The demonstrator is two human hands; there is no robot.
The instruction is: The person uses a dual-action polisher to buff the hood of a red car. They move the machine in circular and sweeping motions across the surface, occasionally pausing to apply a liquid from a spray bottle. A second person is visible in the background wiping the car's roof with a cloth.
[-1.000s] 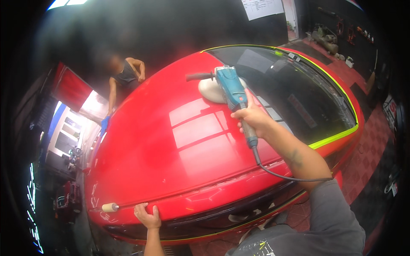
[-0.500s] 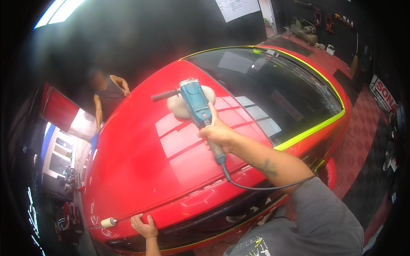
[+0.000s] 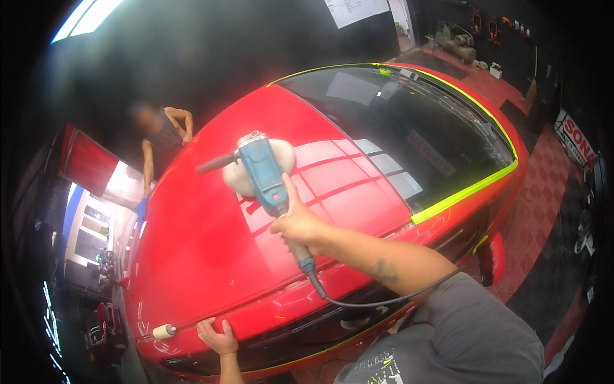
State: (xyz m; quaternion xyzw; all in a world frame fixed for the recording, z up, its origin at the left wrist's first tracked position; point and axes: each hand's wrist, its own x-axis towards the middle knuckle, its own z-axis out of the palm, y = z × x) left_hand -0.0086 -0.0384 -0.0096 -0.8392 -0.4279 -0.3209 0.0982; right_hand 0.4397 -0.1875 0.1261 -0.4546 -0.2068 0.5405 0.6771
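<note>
We see a red car (image 3: 211, 256) filling most of the view, w/ its hood facing us and its dark windscreen (image 3: 409, 128) edged by a yellow-green tape strip (image 3: 467, 192) at upper right. A second person (image 3: 163, 137) leans on the far-left side of the hood. Our right hand (image 3: 297, 224) is wrapped tight round the rear handle of a blue polisher (image 3: 265, 173); its whitish pad (image 3: 240, 176) sits flat on the hood approx. mid-panel, side handle pointing left. A grey cable (image 3: 358, 301) runs from the handle end toward our torso. Our left hand (image 3: 217, 336) rests flat, fingers spread, on the hood's near edge, holding nothing. Just left of it lies a small white-tipped tool (image 3: 163, 331).
</note>
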